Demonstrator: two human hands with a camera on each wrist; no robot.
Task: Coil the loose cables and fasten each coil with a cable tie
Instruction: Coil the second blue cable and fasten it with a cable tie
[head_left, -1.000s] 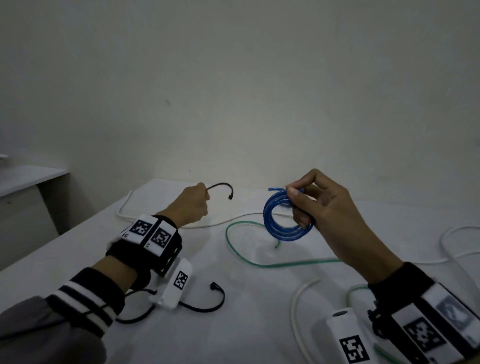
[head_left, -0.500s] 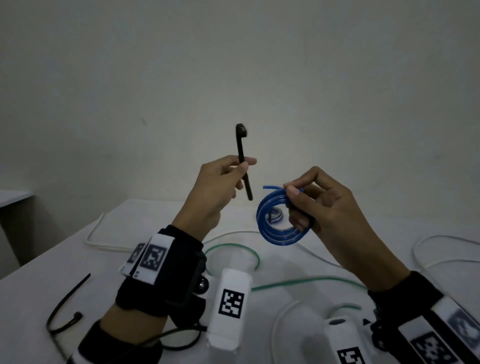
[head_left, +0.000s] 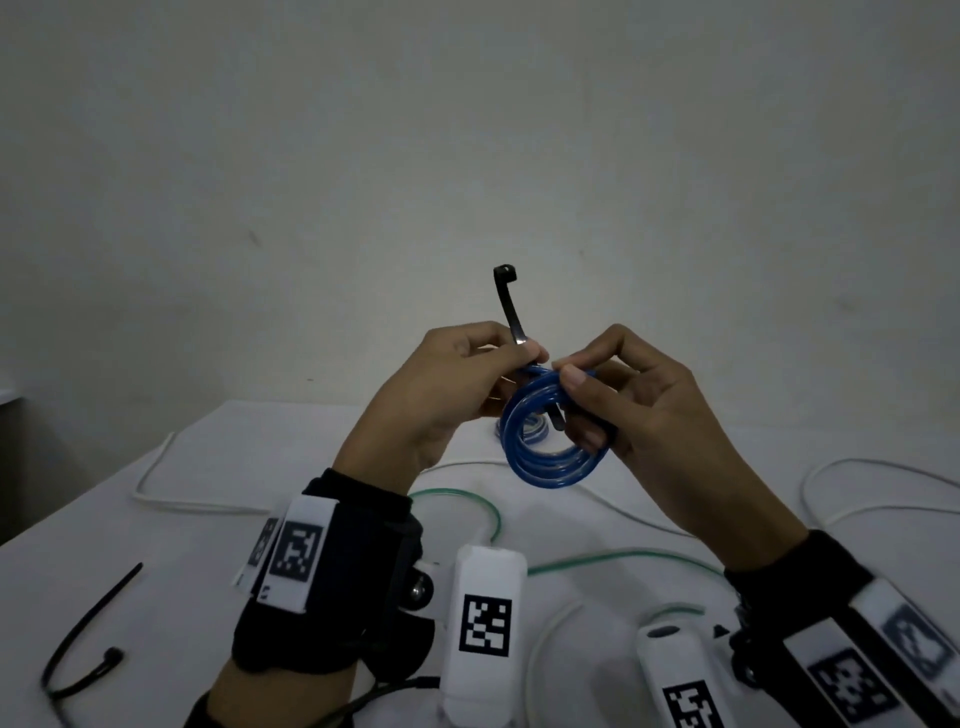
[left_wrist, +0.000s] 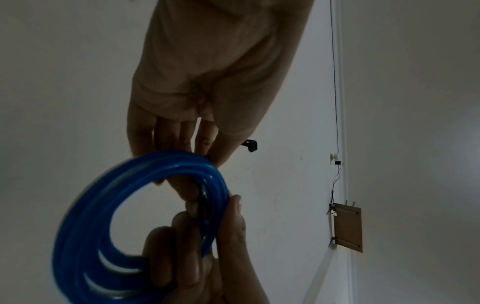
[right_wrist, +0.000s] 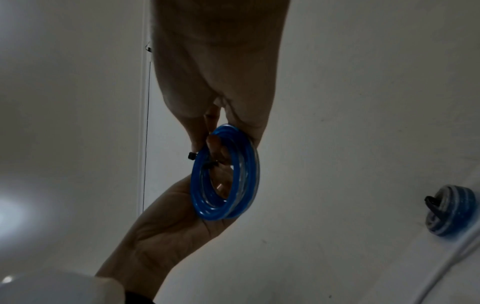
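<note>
My right hand (head_left: 581, 402) holds a coiled blue cable (head_left: 550, 465) up above the white table (head_left: 156, 561), thumb on the top of the loops and fingers behind. My left hand (head_left: 522, 353) pinches a black cable tie (head_left: 506, 306) right against the coil's top. The tie's head sticks up, and its tail runs down through the middle of the coil. In the left wrist view the blue coil (left_wrist: 85, 216) fills the lower left and the tie's head (left_wrist: 250, 145) shows past my fingers. From the right wrist, the blue coil (right_wrist: 226, 174) hangs between both hands.
A green cable (head_left: 597, 558) and white cables (head_left: 171, 499) lie loose across the table. A spare black tie (head_left: 78, 654) lies at the front left. A tied blue-and-white coil (right_wrist: 451, 211) sits on the table behind my hands.
My left hand lifted the black tie off the table and carried it right to the coil. Its tail now passes through the coil. My right hand kept holding the coil.
</note>
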